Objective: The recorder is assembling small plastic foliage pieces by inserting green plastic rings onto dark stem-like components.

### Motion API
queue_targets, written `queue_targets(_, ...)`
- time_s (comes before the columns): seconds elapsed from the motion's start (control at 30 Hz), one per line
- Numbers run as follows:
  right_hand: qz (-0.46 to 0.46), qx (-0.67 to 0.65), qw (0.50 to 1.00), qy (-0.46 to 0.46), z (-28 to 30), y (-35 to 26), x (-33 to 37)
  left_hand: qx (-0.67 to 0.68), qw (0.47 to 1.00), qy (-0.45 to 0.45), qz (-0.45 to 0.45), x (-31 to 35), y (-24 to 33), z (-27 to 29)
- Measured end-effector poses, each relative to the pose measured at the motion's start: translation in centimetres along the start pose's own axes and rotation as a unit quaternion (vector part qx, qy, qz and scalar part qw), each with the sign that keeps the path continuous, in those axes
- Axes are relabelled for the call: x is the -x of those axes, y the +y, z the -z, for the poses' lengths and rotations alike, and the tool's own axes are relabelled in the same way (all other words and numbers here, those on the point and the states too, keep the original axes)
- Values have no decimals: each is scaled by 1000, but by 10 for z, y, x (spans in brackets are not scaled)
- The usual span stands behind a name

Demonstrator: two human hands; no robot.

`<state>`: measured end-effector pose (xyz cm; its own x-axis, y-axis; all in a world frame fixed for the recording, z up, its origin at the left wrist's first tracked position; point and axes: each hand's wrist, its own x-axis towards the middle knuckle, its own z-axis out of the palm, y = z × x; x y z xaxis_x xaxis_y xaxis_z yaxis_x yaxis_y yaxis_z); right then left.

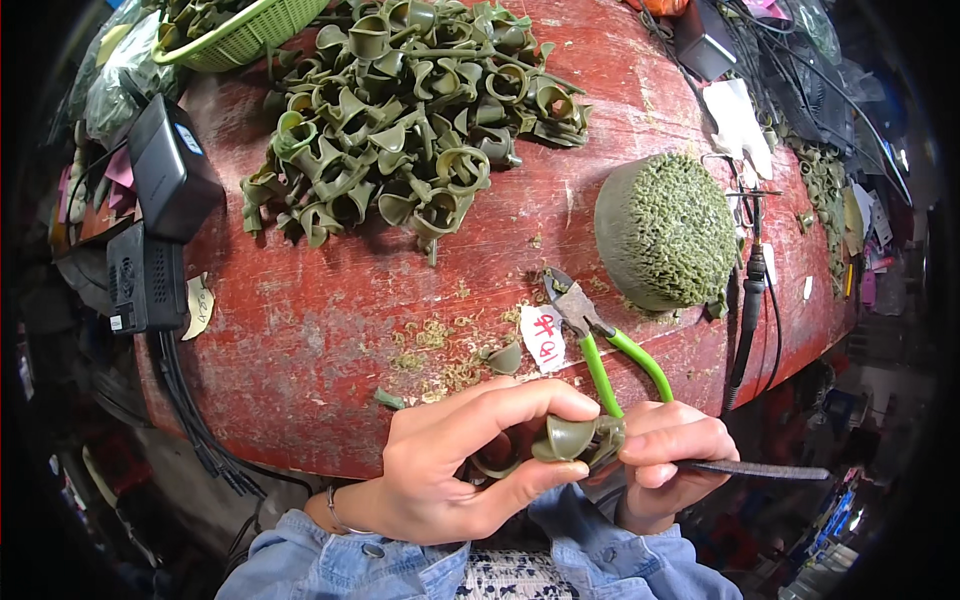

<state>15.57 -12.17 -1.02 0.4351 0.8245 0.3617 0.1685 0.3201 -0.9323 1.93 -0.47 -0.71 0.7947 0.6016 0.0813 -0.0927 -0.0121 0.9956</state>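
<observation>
My left hand (pixel 470 455) pinches an olive-green curved, cup-shaped piece (pixel 566 438) between thumb and fingers, close to me at the table's front edge. My right hand (pixel 675 450) is closed around a slim dark file (pixel 765 468), whose rough end sticks out to the right. Its fingertips meet the right side of the green piece, and the file's other end is hidden there. Just beyond my hands lie cutting pliers (pixel 590 325) with bright green handles, jaws pointing away. Beside them are a paper scrap (pixel 543 338) with red writing and a small green offcut (pixel 505 357).
A large heap of similar olive-green pieces (pixel 410 130) covers the far middle of the red table (pixel 330 350). A round block (pixel 665 230) topped with green shavings stands at the right. A light-green basket (pixel 240 35), dark boxes (pixel 170 170) and cables flank the left; a corded tool (pixel 750 300) lies right.
</observation>
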Motion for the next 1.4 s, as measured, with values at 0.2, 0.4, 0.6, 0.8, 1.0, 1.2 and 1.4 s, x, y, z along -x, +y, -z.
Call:
queue_targets(0.2,39,10,999,-21,1,4,3,13,1000,11,4,0,-3,-1)
queue_targets(0.4,39,17,996,-73,7,3,8,21,999,3,43,0,3,0)
queue_targets(0.6,50,38,995,-83,5,4,9,60,993,12,96,-1,5,-2)
queue_targets(0.8,42,25,997,-67,0,10,13,94,990,9,108,0,2,0)
queue_targets(1.0,63,49,997,-19,-6,15,19,99,990,-6,101,-2,1,1)
queue_targets(1.2,117,102,987,45,-17,23,17,99,990,-18,98,-4,1,2)
queue_targets(1.4,72,-19,986,151,-27,23,23,117,989,-6,89,-1,-1,0)
